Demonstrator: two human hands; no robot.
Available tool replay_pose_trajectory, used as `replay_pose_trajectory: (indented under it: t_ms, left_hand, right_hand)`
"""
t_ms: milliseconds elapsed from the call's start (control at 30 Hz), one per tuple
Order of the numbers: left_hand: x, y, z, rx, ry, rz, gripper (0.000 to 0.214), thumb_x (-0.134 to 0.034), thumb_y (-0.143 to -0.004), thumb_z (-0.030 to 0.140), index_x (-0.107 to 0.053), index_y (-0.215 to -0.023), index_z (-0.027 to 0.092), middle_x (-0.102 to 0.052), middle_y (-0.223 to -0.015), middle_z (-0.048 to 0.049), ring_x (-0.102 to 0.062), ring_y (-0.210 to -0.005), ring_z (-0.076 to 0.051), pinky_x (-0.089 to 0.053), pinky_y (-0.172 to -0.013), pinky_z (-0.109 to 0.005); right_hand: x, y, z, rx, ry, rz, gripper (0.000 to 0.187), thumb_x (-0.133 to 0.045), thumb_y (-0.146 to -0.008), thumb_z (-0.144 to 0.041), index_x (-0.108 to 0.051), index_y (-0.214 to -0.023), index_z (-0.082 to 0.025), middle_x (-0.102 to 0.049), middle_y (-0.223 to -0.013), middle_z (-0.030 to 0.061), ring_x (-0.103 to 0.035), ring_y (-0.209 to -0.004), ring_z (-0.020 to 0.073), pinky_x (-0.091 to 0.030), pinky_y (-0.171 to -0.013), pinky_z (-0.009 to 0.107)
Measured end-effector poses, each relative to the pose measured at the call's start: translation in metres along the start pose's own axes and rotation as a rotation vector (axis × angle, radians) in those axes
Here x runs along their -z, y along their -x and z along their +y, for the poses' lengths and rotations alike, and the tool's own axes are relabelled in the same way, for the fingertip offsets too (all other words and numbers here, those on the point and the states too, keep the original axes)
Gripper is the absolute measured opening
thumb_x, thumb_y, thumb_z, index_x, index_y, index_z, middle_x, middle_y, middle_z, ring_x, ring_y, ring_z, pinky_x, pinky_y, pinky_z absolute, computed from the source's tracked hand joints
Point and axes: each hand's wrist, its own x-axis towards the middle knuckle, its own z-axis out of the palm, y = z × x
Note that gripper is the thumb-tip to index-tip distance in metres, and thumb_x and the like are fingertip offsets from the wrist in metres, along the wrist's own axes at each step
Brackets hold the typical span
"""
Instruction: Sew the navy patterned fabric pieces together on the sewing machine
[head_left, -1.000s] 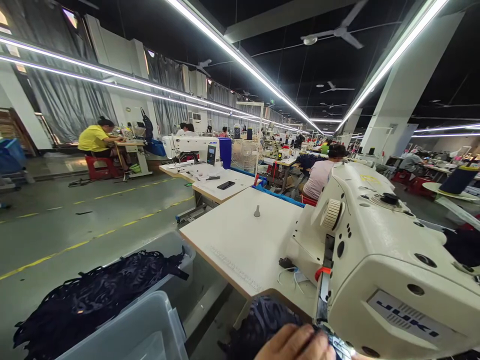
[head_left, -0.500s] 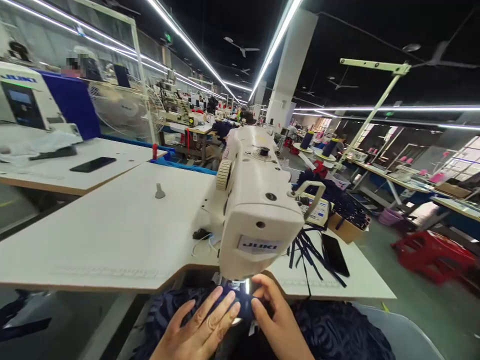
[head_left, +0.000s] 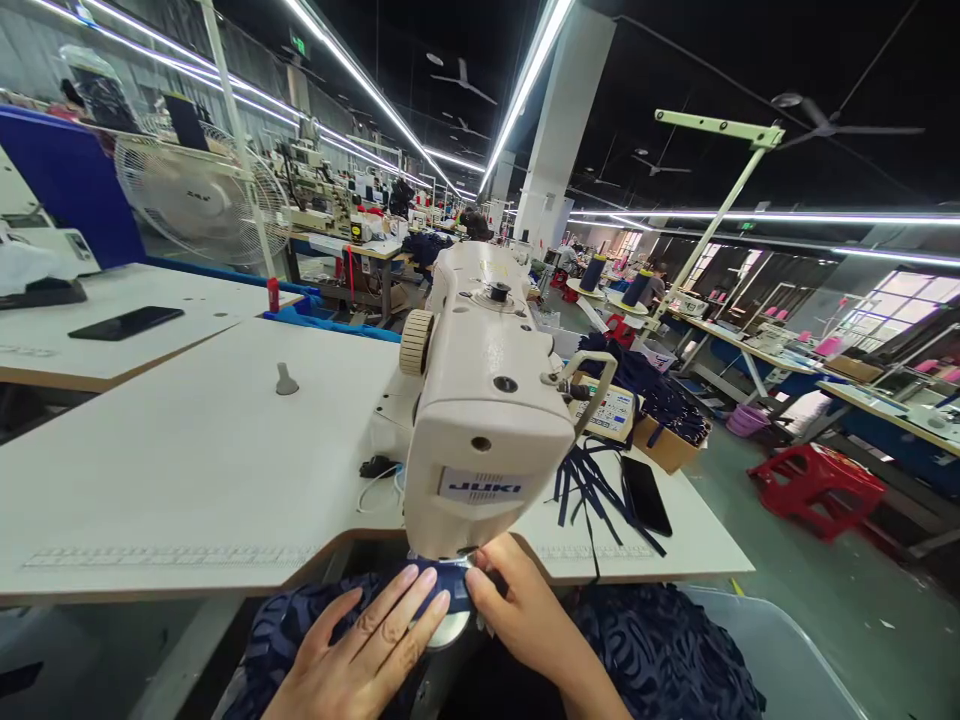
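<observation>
Head view: cardboard box [head_left: 667,453] of navy pieces [head_left: 675,405]; left hand [head_left: 367,645] on fabric [head_left: 453,588].

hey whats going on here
Two bare hands are working dark blue fabric beneath the head of a JUKI sewing machine. The left hand lies flat on it; the right hand has its thumb at the right edge. The needle is hidden, so whether it is stitching can't be told. Dark strips and a black phone lie on the table to the right.

A red stool [head_left: 829,478] stands near a purple basket [head_left: 748,421] on the grey floor [head_left: 825,595].
</observation>
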Motion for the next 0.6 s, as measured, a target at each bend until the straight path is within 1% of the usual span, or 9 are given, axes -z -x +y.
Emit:
replay_pose_trajectory:
  t_ms: [67,167,267,400,500,600]
  left_hand:
    - [0.002,-0.001,-0.003,-0.017,0.025,0.008,0.042,-0.032,-0.097,0.032,-0.042,-0.138,0.031,-0.062,-0.127,0.007,-0.027,-0.138,-0.004,-0.004,-0.118,-0.029]
    - [0.003,-0.002,-0.004,-0.032,0.005,0.003,0.044,-0.032,-0.095,0.025,-0.043,-0.138,0.029,-0.061,-0.128,0.0066,-0.026,-0.138,-0.004,-0.005,-0.117,-0.03]
    - [0.003,-0.001,-0.001,-0.01,0.003,0.001,0.045,-0.032,-0.094,0.021,-0.043,-0.137,0.03,-0.063,-0.127,0.0064,-0.027,-0.138,-0.003,-0.006,-0.116,-0.029]
    - [0.0,-0.001,0.002,0.05,0.041,0.014,0.043,-0.03,-0.096,0.026,-0.044,-0.136,0.032,-0.065,-0.124,0.0061,-0.031,-0.136,-0.002,-0.008,-0.114,-0.027]
    - [-0.005,-0.001,0.003,0.064,0.03,0.051,0.044,-0.029,-0.096,0.027,-0.043,-0.137,0.033,-0.067,-0.12,0.0059,-0.029,-0.136,-0.001,-0.008,-0.114,-0.026]
    - [-0.007,-0.001,0.006,0.094,0.024,0.088,0.044,-0.028,-0.096,0.026,-0.045,-0.135,0.035,-0.068,-0.119,0.0068,-0.03,-0.137,-0.002,-0.009,-0.114,-0.026]
  right_hand:
    - [0.002,-0.003,-0.001,0.01,0.04,-0.037,0.013,-0.049,-0.088,-0.012,-0.053,-0.081,-0.021,-0.05,-0.081,-0.002,-0.049,-0.078,0.0138,-0.04,-0.07,0.023]
    - [0.005,-0.004,-0.001,0.018,0.092,-0.068,0.016,-0.049,-0.09,-0.013,-0.049,-0.076,-0.021,-0.049,-0.082,-0.0024,-0.049,-0.078,0.013,-0.039,-0.069,0.022]
    - [0.005,-0.003,-0.002,0.02,0.129,-0.074,0.015,-0.047,-0.092,-0.013,-0.05,-0.08,-0.021,-0.051,-0.086,-0.0017,-0.051,-0.082,0.0135,-0.039,-0.072,0.023]
    - [0.005,-0.001,-0.002,0.02,0.132,-0.067,0.014,-0.045,-0.093,-0.013,-0.054,-0.089,-0.022,-0.055,-0.094,-0.0001,-0.053,-0.088,0.0145,-0.041,-0.081,0.024]
    - [0.003,-0.001,0.0,0.024,0.111,-0.045,0.016,-0.044,-0.093,-0.013,-0.056,-0.095,-0.023,-0.056,-0.096,0.0005,-0.054,-0.092,0.0149,-0.041,-0.083,0.024]
    - [0.002,-0.002,0.002,0.03,0.087,-0.032,0.015,-0.045,-0.093,-0.014,-0.057,-0.093,-0.022,-0.057,-0.095,0.0007,-0.054,-0.092,0.015,-0.042,-0.082,0.024]
